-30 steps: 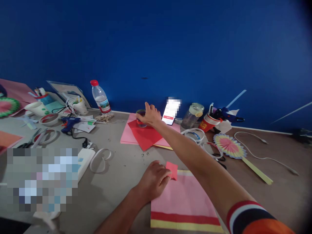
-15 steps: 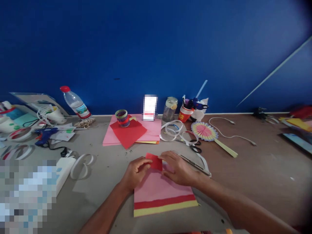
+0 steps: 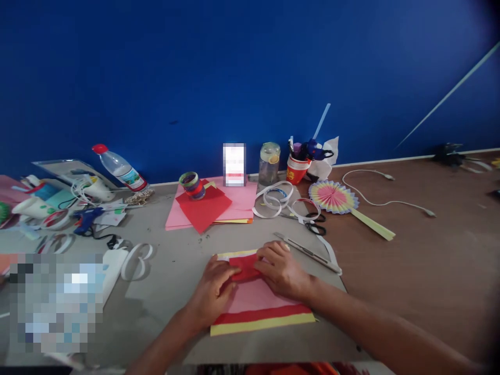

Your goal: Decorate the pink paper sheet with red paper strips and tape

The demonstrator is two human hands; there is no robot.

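Note:
A small red folded paper (image 3: 244, 269) lies between my two hands on a stack of pink, red and yellow sheets (image 3: 261, 315) near the table's front edge. My left hand (image 3: 213, 291) presses on the paper's left side with bent fingers. My right hand (image 3: 282, 271) pinches and presses its right side. Both hands rest low on the stack.
Farther back lie a pink and red paper pile (image 3: 213, 208) with a roll of coloured tape (image 3: 191, 185), a phone, a glass jar (image 3: 269, 164), a red cup of tools (image 3: 297, 166), white tape loops (image 3: 275, 200), scissors (image 3: 312, 226), a paper fan (image 3: 336, 198), a cable, a water bottle (image 3: 119, 169) and a glue gun (image 3: 88, 219).
My right hand came back from the tape roll at the rear to the small red paper. Both hands now press the paper down onto the stack. The view shifted right.

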